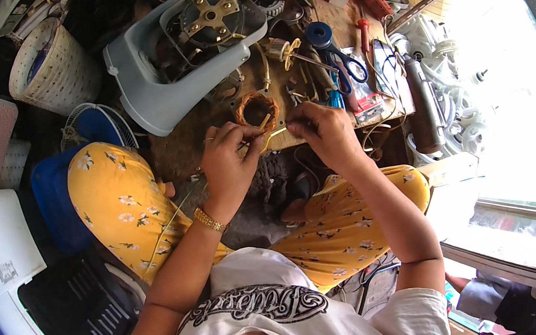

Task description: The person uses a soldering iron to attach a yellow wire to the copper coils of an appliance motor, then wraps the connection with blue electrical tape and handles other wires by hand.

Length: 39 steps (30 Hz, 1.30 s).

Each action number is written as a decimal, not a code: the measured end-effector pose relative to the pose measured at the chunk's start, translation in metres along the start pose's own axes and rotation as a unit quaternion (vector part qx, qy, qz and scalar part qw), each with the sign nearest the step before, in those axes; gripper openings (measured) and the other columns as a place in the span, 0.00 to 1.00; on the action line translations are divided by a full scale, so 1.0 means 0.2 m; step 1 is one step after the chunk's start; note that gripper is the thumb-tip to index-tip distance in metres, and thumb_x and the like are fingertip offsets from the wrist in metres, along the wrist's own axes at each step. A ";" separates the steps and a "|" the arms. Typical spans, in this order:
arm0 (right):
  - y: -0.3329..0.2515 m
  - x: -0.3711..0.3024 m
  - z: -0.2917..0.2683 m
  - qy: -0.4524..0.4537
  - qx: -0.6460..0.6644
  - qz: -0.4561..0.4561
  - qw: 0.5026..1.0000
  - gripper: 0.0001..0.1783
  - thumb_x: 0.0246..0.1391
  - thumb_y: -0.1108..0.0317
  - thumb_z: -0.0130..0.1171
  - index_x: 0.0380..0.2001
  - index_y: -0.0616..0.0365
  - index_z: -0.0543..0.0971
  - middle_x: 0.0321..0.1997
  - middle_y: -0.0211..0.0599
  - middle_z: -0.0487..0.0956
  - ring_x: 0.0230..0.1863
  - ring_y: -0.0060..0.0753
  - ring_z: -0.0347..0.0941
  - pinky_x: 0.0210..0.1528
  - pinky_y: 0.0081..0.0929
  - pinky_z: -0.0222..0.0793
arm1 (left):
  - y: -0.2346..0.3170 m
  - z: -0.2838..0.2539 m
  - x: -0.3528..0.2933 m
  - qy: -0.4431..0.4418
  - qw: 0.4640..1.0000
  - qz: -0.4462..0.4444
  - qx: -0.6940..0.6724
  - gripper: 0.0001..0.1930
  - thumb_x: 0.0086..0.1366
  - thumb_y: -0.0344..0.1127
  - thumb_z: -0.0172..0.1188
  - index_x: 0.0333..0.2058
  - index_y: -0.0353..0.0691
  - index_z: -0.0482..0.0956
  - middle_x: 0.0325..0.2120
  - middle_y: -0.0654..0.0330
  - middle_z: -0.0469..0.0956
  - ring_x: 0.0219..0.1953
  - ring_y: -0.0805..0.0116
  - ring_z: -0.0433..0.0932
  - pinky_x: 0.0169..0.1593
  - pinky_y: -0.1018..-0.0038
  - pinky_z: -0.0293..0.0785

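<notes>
My left hand (230, 155), with a ring on one finger, is closed in a pinch on a thin yellow strip that looks like insulating sleeve or wire (271, 138). My right hand (329, 133) is closed on the other end of this strip, a little to the right. A long thin yellow-green strand (166, 232) hangs from near my left hand over my left thigh. Just beyond my fingers, a ring-shaped copper motor coil (257, 109) lies on the wooden board (289, 142). My fingers partly hide the strip's ends.
A grey fan housing (186, 94) with a motor (211, 17) stands far left. Blue-handled scissors (351, 69), a blue tape roll (318, 34), a red screwdriver (364, 36) and a rotor with shaft (283, 51) crowd the board. A dark cylinder (424, 107) lies right, beside white plastic parts (452, 97).
</notes>
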State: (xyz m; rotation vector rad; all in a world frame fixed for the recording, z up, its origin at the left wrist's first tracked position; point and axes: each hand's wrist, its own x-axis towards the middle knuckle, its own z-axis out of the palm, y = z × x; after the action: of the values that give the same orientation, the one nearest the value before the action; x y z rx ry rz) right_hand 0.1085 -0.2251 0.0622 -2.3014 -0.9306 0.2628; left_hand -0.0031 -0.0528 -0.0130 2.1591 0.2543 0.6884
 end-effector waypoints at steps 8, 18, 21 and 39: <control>0.00 0.01 0.03 0.013 -0.025 -0.033 0.999 0.09 0.57 0.69 0.68 0.38 0.61 0.83 0.34 0.47 0.84 0.38 0.53 0.82 0.41 0.41 0.76 | 0.02 0.00 0.01 -0.004 1.000 0.018 -0.001 0.04 0.57 0.30 0.71 0.32 0.45 0.86 0.32 0.66 0.83 0.36 0.58 0.76 0.42 0.65 0.74; 0.00 0.01 0.05 0.011 -0.033 -0.049 0.998 0.07 0.58 0.70 0.67 0.37 0.60 0.82 0.34 0.45 0.84 0.38 0.52 0.82 0.41 0.41 0.77 | -0.01 0.02 0.01 -0.004 1.000 0.014 0.003 0.04 0.57 0.30 0.71 0.32 0.45 0.85 0.32 0.66 0.82 0.36 0.58 0.76 0.41 0.64 0.74; -0.01 0.01 0.05 0.013 -0.052 -0.059 0.997 0.06 0.58 0.70 0.67 0.37 0.60 0.82 0.34 0.44 0.84 0.38 0.51 0.83 0.41 0.41 0.77 | -0.01 0.02 0.01 -0.005 1.000 0.015 0.006 0.04 0.58 0.30 0.71 0.32 0.46 0.85 0.32 0.66 0.82 0.36 0.58 0.76 0.41 0.64 0.75; 0.01 -0.01 0.07 0.006 -0.036 -0.092 0.995 0.06 0.58 0.71 0.67 0.36 0.61 0.81 0.31 0.44 0.83 0.35 0.53 0.81 0.39 0.41 0.76 | 0.02 -0.01 0.01 -0.018 0.998 0.045 0.027 0.07 0.56 0.29 0.70 0.34 0.45 0.85 0.35 0.67 0.81 0.40 0.58 0.75 0.43 0.65 0.76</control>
State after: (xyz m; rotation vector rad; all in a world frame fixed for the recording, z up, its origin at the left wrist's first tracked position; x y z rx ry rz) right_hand 0.1020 -0.2204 0.0503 -2.2600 -1.1547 0.1380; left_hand -0.0022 -0.0529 -0.0091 2.2435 0.1597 0.7007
